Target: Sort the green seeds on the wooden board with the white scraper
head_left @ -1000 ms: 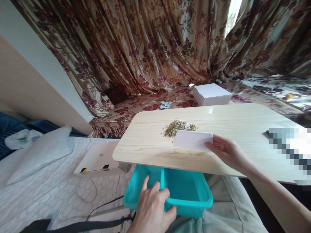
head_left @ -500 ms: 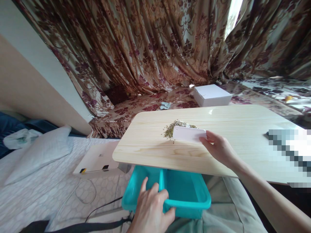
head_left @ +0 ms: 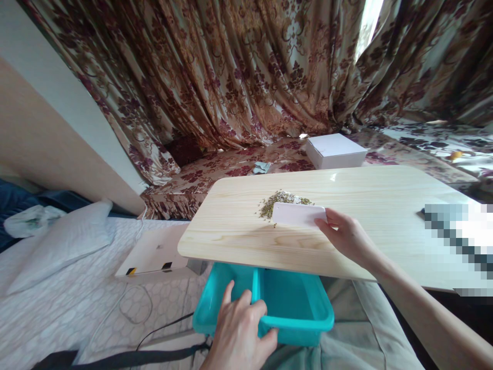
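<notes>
My right hand (head_left: pixel 348 238) pinches a white flat scraper card (head_left: pixel 298 214) and holds it on the light wooden table top (head_left: pixel 385 205), right against the near side of a small heap of greenish seeds (head_left: pixel 278 200). Below the table's near edge, my left hand (head_left: pixel 239 329) grips the front rim of a turquoise plastic bin (head_left: pixel 296 306), fingers curled over the rim. The bin has an inner divider and sits on my lap.
A white box (head_left: pixel 335 150) stands beyond the table on floral fabric, with patterned curtains behind. At left lie a white bed, a pillow (head_left: pixel 61 241), a flat white carton (head_left: pixel 154 252) and a black cable (head_left: pixel 162 329). A blurred patch covers the table's right end.
My right hand pushed the scraper card away from me and slightly left, up against the seed heap. My left hand and the bin barely moved.
</notes>
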`<action>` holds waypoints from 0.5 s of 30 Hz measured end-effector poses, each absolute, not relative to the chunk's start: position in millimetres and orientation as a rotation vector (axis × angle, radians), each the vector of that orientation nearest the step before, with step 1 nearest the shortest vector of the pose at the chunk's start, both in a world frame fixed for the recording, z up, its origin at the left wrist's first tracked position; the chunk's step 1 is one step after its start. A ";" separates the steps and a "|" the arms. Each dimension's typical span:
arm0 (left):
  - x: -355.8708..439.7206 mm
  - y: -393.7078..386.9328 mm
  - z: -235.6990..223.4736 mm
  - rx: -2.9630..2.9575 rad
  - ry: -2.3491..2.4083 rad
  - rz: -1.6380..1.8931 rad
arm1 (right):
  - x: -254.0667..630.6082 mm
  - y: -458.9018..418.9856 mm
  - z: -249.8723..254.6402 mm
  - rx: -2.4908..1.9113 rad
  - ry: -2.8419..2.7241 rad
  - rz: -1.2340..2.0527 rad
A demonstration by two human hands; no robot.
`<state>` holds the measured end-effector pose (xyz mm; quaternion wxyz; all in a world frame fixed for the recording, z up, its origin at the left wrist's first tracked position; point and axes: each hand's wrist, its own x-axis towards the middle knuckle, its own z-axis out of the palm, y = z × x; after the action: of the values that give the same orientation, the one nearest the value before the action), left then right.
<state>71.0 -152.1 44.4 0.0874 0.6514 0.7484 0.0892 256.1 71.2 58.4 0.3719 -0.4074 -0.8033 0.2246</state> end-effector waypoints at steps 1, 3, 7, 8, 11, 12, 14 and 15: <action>71.0 -152.5 45.1 1.942 2.231 0.268 | 256.1 71.8 57.6 -1.039 -2.057 0.582; 71.1 -153.0 46.9 1.940 2.232 0.271 | 255.5 73.5 55.9 -1.027 -2.053 0.600; 71.4 -152.8 50.8 1.919 2.226 0.272 | 253.1 75.7 53.1 -1.000 -2.052 0.669; 71.5 -152.7 51.4 1.915 2.223 0.268 | 252.5 75.3 53.0 -0.991 -2.054 0.695; 71.4 -152.6 52.1 1.909 2.222 0.261 | 250.8 71.2 54.7 -0.954 -2.074 0.794; 71.4 -152.6 52.1 1.907 2.223 0.262 | 250.4 68.7 56.1 -0.943 -2.085 0.834; 71.3 -152.5 52.2 1.904 2.222 0.267 | 250.1 61.9 60.2 -0.924 -2.105 0.920; 71.1 -152.4 52.4 1.901 2.222 0.270 | 250.4 57.7 62.7 -0.912 -2.117 0.967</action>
<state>71.1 -152.4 52.4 0.1020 0.6440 0.7527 0.0915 250.4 57.7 62.7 0.3156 -0.3462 -0.8037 0.3670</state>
